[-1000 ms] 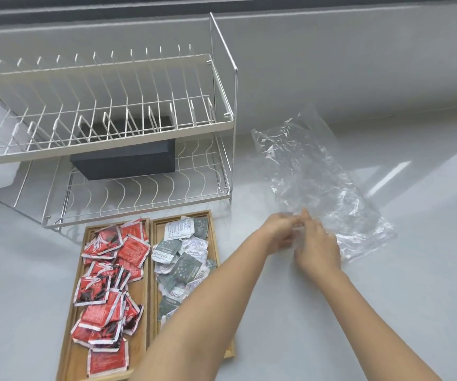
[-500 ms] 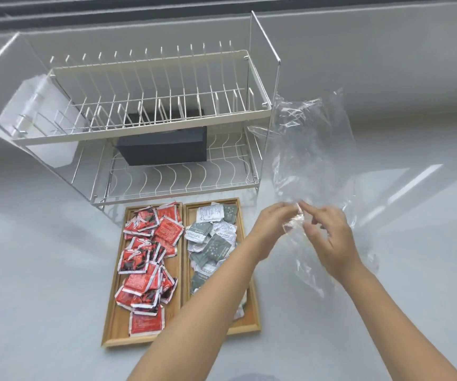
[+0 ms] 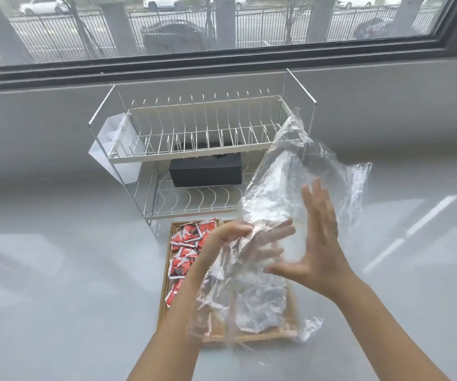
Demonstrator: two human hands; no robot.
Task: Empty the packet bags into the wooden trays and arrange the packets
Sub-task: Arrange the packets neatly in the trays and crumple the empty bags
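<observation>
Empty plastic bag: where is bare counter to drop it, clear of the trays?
The bag hangs between the left hand and right hand, over the wooden trays. Bare counter lies left of the trays, below the dish rack; more lies right of the bag, toward the window reflections. The middle is crowded: trays full of red packets, rack just behind.

Pretty bright, flat daylight, all of it coming through the window (image 3: 221,23) up top. The white counter (image 3: 57,270) throws back soft pale streaks of glare, mostly right of the rack (image 3: 202,138). Shadows are weak, just a faint grey patch under the rack. The clear bag (image 3: 290,188) catches sparkly highlights and smears whatever sits behind it. Both hands look a bit motion-blurred at the fingers. Wide-angle bend curves the window frame toward the corners.
</observation>
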